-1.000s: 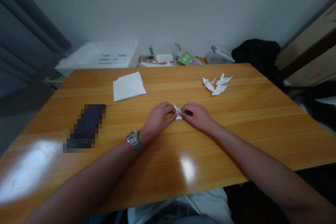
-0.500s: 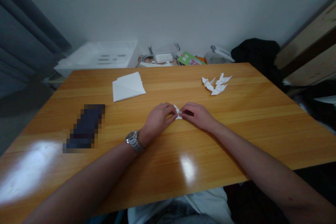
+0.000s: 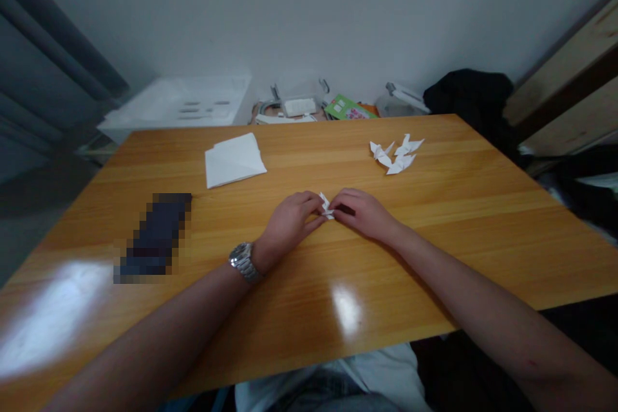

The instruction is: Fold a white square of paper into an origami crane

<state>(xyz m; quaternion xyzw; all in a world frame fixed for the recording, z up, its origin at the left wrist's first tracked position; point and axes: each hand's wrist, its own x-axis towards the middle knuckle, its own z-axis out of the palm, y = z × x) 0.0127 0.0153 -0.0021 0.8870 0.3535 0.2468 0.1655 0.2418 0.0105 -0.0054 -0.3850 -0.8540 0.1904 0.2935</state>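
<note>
A small folded white paper piece (image 3: 326, 206) is pinched between my two hands over the middle of the wooden table (image 3: 290, 296). My left hand (image 3: 293, 219), with a metal watch (image 3: 243, 260) on its wrist, grips the piece's left side with thumb and fingertips. On the other side, my right hand (image 3: 361, 211) has its fingertips closed on the paper. Parts of the piece are covered by the fingers. Beyond my right hand lie three folded white paper birds (image 3: 402, 162), close together. Flat white paper sheets (image 3: 234, 159) lie stacked behind my left hand.
At the left of the table is a dark pixelated object (image 3: 159, 232). Past the far edge are a white tray-like container (image 3: 207, 100), a green booklet (image 3: 345, 107), clear plastic boxes and a black cloth-like heap (image 3: 468, 93).
The fingertips and the small paper piece between them have shifted slightly. Both hands still hold it, and the view has moved a little.
</note>
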